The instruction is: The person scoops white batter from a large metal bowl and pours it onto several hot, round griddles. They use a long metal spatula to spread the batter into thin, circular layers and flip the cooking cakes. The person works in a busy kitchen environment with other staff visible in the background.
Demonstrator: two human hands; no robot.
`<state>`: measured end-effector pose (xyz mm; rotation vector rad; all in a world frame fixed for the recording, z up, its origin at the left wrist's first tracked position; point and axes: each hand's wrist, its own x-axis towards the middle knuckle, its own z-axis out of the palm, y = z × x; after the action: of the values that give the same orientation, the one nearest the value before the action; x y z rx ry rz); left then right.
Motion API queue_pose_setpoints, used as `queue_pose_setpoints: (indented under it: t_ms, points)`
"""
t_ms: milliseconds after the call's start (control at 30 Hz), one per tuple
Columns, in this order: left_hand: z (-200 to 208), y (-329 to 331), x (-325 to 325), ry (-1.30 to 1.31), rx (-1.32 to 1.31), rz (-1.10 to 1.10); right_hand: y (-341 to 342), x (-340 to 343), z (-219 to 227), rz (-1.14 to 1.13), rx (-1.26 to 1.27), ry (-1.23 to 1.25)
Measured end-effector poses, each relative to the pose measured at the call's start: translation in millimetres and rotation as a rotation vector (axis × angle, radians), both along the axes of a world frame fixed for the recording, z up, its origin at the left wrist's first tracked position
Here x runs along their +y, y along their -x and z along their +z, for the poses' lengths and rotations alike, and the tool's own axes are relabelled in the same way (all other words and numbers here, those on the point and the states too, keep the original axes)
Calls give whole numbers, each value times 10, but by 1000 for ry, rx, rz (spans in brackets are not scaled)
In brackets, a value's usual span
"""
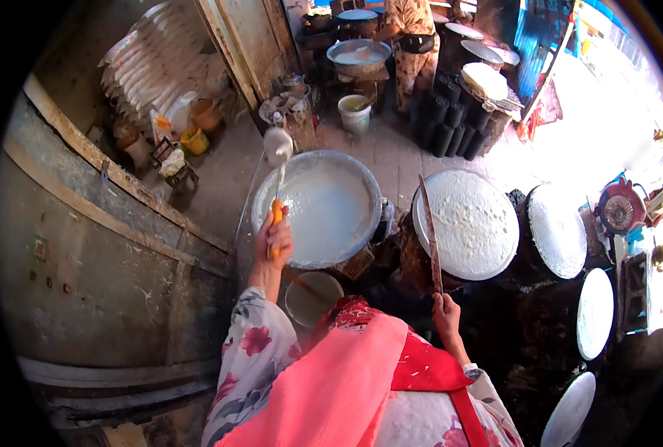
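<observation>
My left hand (pixel 273 240) is closed around the orange handle of a ladle (pixel 278 147), whose bowl is coated white and raised by the far left rim of a wide basin (pixel 376 195). Thin white batter (pixel 328 205) lies in that basin. In my right hand (pixel 446 314) I grip a long, thin, flat spreading stick (pixel 433 249), brownish and pointing away from me. Its far part lies along the left edge of a round griddle, covered with a lumpy white batter layer (pixel 471 223). A pale bucket (pixel 296 304) sits close below the basin, partly hidden by my arm.
More white-covered round griddles (pixel 557 231) curve along my right side. Ahead, a person in patterned clothes (pixel 413 56) stands near another basin (pixel 358 54), a white bucket (pixel 354 113) and stacked black cylinders (pixel 451 119). A worn wall (pixel 115 290) runs along my left.
</observation>
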<state>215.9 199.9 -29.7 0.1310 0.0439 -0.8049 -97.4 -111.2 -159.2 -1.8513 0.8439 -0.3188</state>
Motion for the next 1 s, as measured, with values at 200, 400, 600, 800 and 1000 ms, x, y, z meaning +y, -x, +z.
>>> queue_pose_setpoints:
  t_ms: [200, 400, 600, 800, 1000]
  points:
    - [-199, 245, -231, -1733, -744, 213, 224, 36, 181, -106, -8, -73]
    - [-227, -310, -659, -800, -359, -178, 432, 0, 200, -181, 10, -102]
    - [577, -245, -1518, -98, -63, -614, 867, 21, 268, -409, -61, -196]
    - [851, 113, -2698, 178, -303, -746, 1484, -194, 240, -617, -151, -191]
    - [804, 524, -4303, -125, -287, -870, 2333, -619, 111, -765, -225, -245]
